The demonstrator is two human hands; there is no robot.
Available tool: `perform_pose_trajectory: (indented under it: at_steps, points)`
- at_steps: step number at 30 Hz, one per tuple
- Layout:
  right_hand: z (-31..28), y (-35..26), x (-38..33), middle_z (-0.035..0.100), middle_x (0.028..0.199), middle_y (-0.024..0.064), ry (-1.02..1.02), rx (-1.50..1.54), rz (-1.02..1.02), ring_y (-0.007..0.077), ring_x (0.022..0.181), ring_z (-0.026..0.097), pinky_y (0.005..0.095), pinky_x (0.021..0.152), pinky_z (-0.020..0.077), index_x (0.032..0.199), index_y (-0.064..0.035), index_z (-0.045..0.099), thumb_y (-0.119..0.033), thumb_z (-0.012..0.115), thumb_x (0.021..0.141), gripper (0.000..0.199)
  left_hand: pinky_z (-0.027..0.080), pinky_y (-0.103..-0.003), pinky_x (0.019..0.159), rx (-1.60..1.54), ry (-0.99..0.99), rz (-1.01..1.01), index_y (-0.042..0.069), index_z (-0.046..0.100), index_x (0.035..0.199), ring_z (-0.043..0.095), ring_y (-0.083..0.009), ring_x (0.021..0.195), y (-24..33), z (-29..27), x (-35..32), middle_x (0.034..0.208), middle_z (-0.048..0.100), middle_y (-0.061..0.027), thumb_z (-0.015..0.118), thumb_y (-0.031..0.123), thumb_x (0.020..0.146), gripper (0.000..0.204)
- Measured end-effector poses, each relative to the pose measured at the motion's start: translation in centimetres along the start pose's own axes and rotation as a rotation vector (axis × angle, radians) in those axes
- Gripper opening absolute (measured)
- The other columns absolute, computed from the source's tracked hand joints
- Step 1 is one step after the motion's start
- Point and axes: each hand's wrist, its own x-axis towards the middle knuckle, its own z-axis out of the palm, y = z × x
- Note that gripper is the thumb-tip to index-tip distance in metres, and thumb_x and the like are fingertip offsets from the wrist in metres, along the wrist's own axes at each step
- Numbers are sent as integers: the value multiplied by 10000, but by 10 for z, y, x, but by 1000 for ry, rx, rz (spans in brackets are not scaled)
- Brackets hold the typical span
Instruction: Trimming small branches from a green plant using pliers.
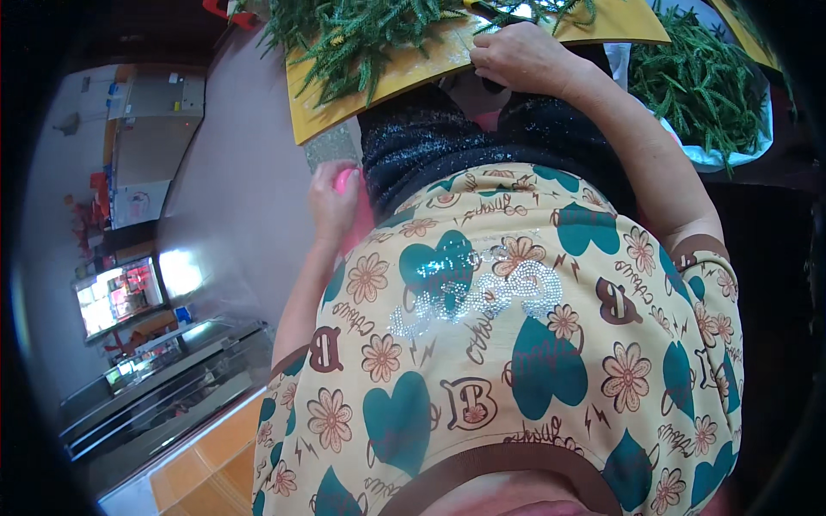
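Note:
My right hand (520, 56) lies knuckles up on a yellow board (404, 73) strewn with green needle-leaved sprigs (361, 34). Its fingertips are hidden among the stems, so whether it grips anything does not show. A dark handle-like thing (492, 11) pokes out just beyond it. My left hand (331, 202) is down at my side below the board's edge, closed around a small pink object (346, 179). My patterned shirt and dark sparkly skirt (447, 142) fill the middle of the view.
A white bag (718, 155) full of the same green sprigs sits at the right, with another yellow board (748, 39) behind it. A metal and glass counter (155, 387) and a lit display (116, 297) stand at the lower left. Orange floor tiles (206, 469) lie below them.

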Motion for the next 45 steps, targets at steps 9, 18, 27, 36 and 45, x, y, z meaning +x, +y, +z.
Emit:
perform_pose_trajectory:
  at_steps: [9,18,27,36,45]
  points:
    - [3,-4,-1,550,750,79,6,6,17,244,693,619,361,602,499,761,-51,558,-214,632,816,188,465,-373,821,-29,5,-38,42,661,882,597,-299,893,2,1,-1,912,619,-131,615,131,794,133]
    - [0,-4,0,558,753,76,-28,-23,30,236,682,624,349,598,504,767,-57,575,-215,632,819,176,465,-371,820,-34,8,-53,37,660,879,598,-299,893,4,0,-2,912,623,-130,617,139,795,139]
    - [6,-5,-3,555,758,71,29,-21,36,238,683,625,353,602,507,767,-54,597,-217,629,823,175,462,-368,821,-15,15,-36,40,661,885,596,-295,899,3,3,-1,913,623,-129,619,142,795,143]
    - [-5,-11,0,637,826,68,-111,-43,76,219,792,667,333,689,544,869,-60,656,-202,633,834,148,467,-338,808,-2,5,-31,13,652,925,606,-266,872,1,3,-3,915,625,-133,624,148,805,183]
    - [7,-6,-2,582,776,76,-41,-41,62,231,724,639,343,634,520,805,-55,614,-215,633,827,162,465,-336,813,-7,-2,-51,10,653,926,605,-263,875,2,3,-3,919,625,-132,625,158,808,191]
